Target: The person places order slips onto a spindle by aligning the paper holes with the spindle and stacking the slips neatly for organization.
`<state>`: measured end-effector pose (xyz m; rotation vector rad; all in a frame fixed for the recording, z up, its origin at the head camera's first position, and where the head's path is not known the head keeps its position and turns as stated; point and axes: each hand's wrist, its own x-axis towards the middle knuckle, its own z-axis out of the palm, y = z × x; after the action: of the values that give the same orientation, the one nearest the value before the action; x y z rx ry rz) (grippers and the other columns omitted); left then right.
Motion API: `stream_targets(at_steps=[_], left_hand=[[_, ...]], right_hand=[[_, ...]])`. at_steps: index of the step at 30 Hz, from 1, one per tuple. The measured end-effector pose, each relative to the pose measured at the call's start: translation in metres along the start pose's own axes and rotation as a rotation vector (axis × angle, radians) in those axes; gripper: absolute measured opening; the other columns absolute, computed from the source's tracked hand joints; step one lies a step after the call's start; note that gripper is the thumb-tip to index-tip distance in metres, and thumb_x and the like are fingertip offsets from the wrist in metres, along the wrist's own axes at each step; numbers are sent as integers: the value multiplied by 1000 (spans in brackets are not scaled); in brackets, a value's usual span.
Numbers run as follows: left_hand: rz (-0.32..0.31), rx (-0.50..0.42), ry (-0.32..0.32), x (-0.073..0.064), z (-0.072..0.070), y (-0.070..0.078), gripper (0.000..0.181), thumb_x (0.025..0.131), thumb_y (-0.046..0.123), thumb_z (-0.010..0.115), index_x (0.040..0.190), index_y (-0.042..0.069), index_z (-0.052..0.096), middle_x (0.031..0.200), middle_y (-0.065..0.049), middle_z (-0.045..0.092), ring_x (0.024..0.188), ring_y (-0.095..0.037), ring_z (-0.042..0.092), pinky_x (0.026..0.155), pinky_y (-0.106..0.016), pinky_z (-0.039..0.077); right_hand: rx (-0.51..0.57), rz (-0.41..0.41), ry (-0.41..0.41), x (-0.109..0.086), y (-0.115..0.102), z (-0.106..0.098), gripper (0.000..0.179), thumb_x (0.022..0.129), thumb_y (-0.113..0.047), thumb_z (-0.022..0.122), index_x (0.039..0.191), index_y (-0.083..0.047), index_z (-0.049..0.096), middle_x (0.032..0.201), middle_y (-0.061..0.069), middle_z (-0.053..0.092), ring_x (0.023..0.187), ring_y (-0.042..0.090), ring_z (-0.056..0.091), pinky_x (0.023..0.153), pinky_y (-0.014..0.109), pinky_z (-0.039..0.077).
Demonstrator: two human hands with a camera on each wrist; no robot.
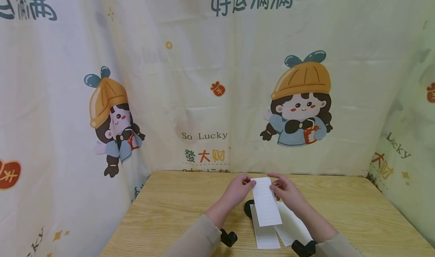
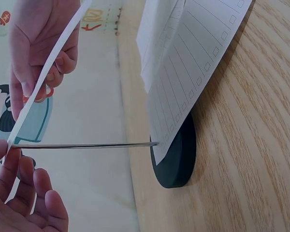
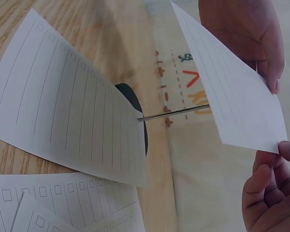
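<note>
Both hands hold a white, lined paper slip (image 1: 267,204) up by its top corners. My left hand (image 1: 236,191) pinches the left corner; my right hand (image 1: 287,192) pinches the right one, thumb in front. Beneath stands a bill spike with a round black base (image 2: 176,159) and a thin metal rod (image 2: 87,145). Its upper end meets the slip between the hands; whether it pierces the paper I cannot tell. Low on the rod, another lined slip (image 3: 67,92) with small checkboxes is skewered, tilting toward me.
More lined slips (image 1: 293,225) lie on the wooden table (image 1: 170,211) right of the spike, overlapping. A printed cloth (image 1: 190,109) hangs behind the table and along its sides. Black wrist cameras (image 1: 229,238) sit on both wrists.
</note>
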<state>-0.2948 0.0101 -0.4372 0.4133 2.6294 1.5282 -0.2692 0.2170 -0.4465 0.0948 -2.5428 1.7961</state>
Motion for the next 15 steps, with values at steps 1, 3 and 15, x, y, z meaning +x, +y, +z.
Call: stream_targets(at_steps=[1, 3, 15], left_hand=[[-3, 1, -2, 0, 0, 0, 19, 97, 39, 63, 96, 20, 65, 95, 7, 62, 86, -14, 56, 73, -36, 49], [-2, 1, -5, 1, 0, 1, 19, 97, 39, 63, 96, 20, 65, 94, 7, 62, 85, -15, 56, 72, -36, 48], [3, -17, -1, 3, 2, 1, 18, 98, 36, 62, 94, 19, 63, 97, 4, 62, 89, -16, 56, 74, -38, 48]], right_hand=[[0, -2, -1, 0, 0, 0, 44, 98, -8, 60, 141, -10, 50, 100, 12, 59, 73, 24, 54, 63, 30, 50], [2, -7, -4, -1, -1, 0, 43, 98, -9, 60, 141, -10, 50, 101, 12, 59, 73, 24, 54, 63, 30, 50], [14, -16, 7, -1, -1, 2, 42, 98, -7, 60, 138, -7, 52, 99, 12, 59, 72, 23, 53, 61, 30, 48]])
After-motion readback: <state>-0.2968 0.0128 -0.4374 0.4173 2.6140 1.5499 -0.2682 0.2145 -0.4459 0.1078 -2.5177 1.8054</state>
